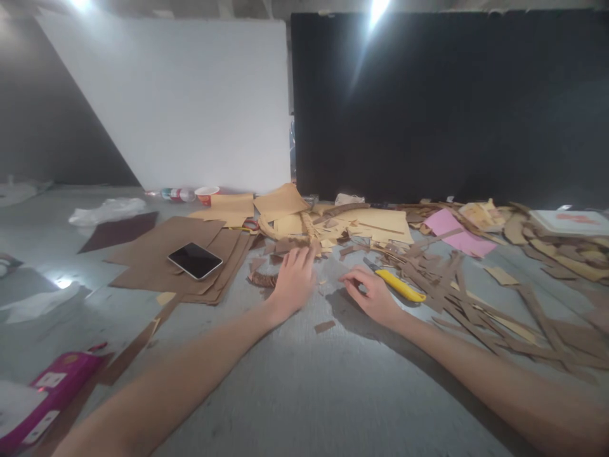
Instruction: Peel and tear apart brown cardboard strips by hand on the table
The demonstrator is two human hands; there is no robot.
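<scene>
My left hand [295, 279] reaches forward with its fingers stretched out over brown scraps. Beside its wrist, partly covered by the hand, lies a curved, ridged brown piece [263, 279]. Just beyond the fingertips stands a pale tan, braided-looking paper piece [308, 225]. My right hand [370, 293] hovers over the grey table, thumb and forefinger closed in a pinch; whatever is between them is too small to make out. Right next to it lies a yellow-handled tool [400, 285], its grey tip pointing away. A small brown scrap [325, 327] lies between the two forearms.
At left, a phone [195, 260] rests on stacked brown sheets [157, 247]; nearer is a magenta case [61, 381]. Brown strips [471, 304] spread across the right, with a pink sheet [459, 231] behind. A paper cup [207, 195] stands by the white panel [190, 101].
</scene>
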